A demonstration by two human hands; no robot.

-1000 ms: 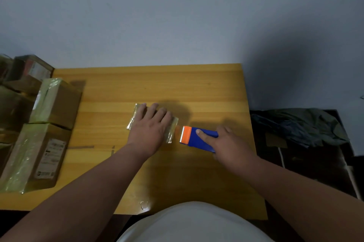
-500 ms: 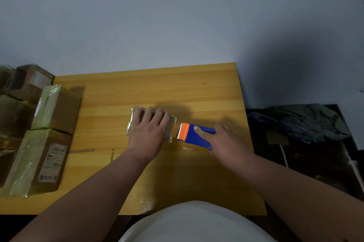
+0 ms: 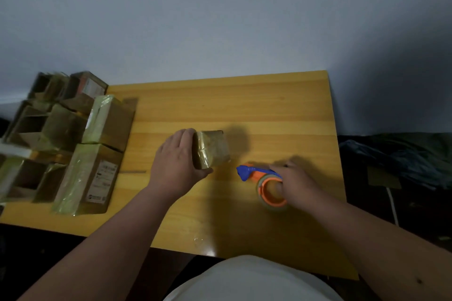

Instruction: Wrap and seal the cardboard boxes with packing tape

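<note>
Stacked boxes (image 3: 102,127): Cardboard boxes, several with glossy tape over them, stand along the left edge of the bench (image 3: 244,105). The nearest one (image 3: 90,178) carries a printed label. Boxes farther left are blurred; their state cannot be told.

Left hand (image 3: 176,161): Grips the small box (image 3: 212,149) from its left side, fingers curled over the far top edge, thumb hooked under the near corner.

Small box, position: Mid-bench, slightly left of centre, well apart from the stack. It appears tipped up on one edge, not flat; whether it touches the bench cannot be told.

Small box, appearance: Brown cardboard, compact, roughly cube-like. Shiny yellowish tape covers the faces in view, with a seam line running across the face toward the camera. Wrinkles show in the film.

Tape dispenser (image 3: 264,183): Blue handle and nose, orange hub, clear tape roll. It sits right of the box, near the right edge of the bench, apart from the box.

Right hand (image 3: 298,183): Holds the dispenser, fingers curled into and around the roll hub.

Step in hand (judgement): Turning the box to present an untaped face.

Method (judgement): Keep the left grip firm on the taped sides. Seat the box flat before bringing the dispenser in. Start the strip over an existing seam and press it down to avoid further wrinkles.
</note>
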